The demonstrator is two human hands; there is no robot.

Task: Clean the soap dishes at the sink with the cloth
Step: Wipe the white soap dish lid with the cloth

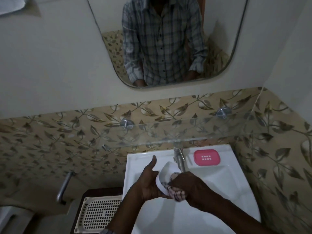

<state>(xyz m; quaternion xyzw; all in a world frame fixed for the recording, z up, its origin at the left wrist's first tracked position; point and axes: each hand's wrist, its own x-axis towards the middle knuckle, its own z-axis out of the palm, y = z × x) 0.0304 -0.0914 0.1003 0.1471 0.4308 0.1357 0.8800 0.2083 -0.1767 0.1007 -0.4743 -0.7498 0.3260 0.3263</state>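
Note:
My left hand (148, 184) holds a white soap dish (166, 174) tilted on its side over the white sink (219, 196), thumb raised. A checked cloth (175, 193) is bunched in my right hand (190, 188) and pressed into the dish's hollow. Part of the cloth is hidden under my fingers. A pink soap dish (207, 157) with small drain holes lies flat on the sink's back ledge, to the right of the tap.
A chrome tap (179, 157) stands at the sink's back, just above my hands. A glass shelf (168, 132) juts out above it, under a wall mirror (165, 41). A cream perforated basket (99, 215) sits left of the sink. A metal handle (65, 186) sticks out from the tiled wall.

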